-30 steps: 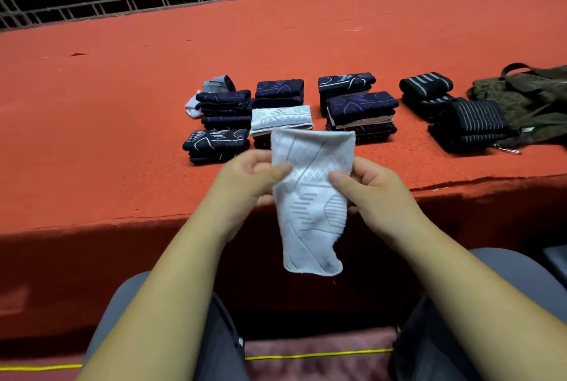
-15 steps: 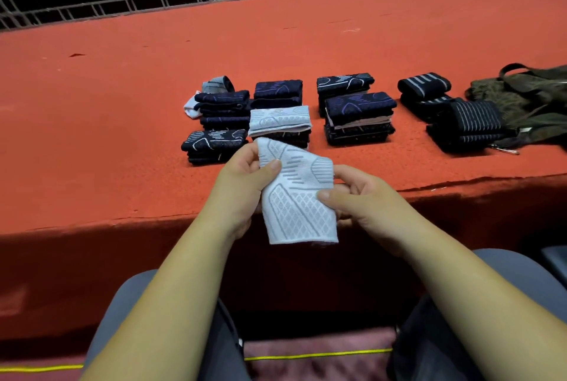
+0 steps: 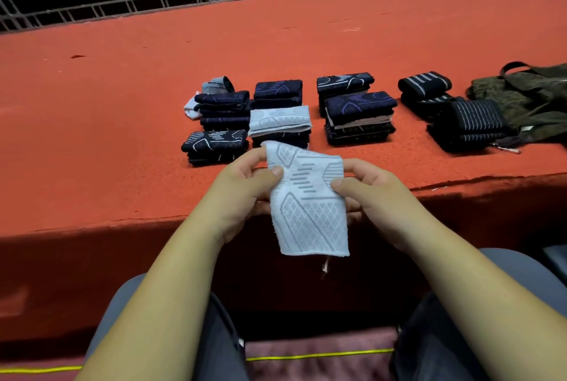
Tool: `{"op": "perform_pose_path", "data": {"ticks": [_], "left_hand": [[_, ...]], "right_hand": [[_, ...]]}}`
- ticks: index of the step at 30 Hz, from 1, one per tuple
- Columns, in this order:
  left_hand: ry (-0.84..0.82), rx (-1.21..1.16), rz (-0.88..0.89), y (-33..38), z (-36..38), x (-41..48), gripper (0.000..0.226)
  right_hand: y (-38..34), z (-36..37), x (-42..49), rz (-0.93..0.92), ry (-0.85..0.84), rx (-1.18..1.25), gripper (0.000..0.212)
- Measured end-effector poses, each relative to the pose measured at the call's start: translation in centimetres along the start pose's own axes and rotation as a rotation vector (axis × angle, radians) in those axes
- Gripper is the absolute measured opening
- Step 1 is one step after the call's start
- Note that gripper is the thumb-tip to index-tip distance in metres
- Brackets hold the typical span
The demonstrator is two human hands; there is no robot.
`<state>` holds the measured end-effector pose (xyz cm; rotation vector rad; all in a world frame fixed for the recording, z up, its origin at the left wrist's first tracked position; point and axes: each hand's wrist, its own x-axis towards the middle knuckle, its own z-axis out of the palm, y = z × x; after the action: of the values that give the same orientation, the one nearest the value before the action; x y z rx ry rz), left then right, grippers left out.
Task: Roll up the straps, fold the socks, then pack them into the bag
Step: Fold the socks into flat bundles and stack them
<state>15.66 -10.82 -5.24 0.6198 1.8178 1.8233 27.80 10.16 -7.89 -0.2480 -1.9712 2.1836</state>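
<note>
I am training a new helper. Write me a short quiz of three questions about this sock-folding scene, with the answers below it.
1. True or false: only the left hand holds the white sock.
2. Where does the bag lie? A) on the person's lap B) at the right end of the row C) left of the sock piles
3. Fill in: the front middle pile is topped by a folded ____ sock.

Key: 1 false, the right hand pinches it too. 2 B. 3 white.
</note>
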Motion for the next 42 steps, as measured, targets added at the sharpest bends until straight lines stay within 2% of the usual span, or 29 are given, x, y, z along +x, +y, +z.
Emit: {"op": "perform_pose_path", "data": {"ticks": [3, 6, 12, 18, 32, 37, 42], "left_hand": [[-0.069, -0.031, 0.009, 0.19, -0.20, -0.22, 0.035], [-0.105, 0.037, 0.027, 0.51, -0.09, -0.51, 0.041], [-0.039, 0.089, 0.056, 0.61, -0.19, -0.67, 0.034], [-0.021, 0.103, 0.112, 0.18, -0.09, -0.36, 0.033], [-0.003, -0.096, 0.008, 0.29, 0.51, -0.32, 0.027], [0.021, -0.046, 0.009, -0.03, 0.48, 0.01, 0.023], [0.009, -0.083, 0.007, 0.25, 0.51, -0.04, 0.024]], "right_hand": [[0.07, 0.16, 0.16, 0.014, 0.015, 0.076, 0.021], [0.22, 0.23, 0.35, 0.003, 0.041, 0.079, 0.022], [0.00, -0.12, 0.08, -0.055, 0.067, 0.027, 0.014], [0.32, -0.09, 0.19, -0.056, 0.077, 0.025, 0.020], [-0.19, 0.16, 0.19, -0.040, 0.007, 0.115, 0.007], [-0.30, -0.01, -0.02, -0.063, 0.040, 0.086, 0.012], [-0.42, 0.15, 0.02, -0.067, 0.058, 0.109, 0.029]]}}
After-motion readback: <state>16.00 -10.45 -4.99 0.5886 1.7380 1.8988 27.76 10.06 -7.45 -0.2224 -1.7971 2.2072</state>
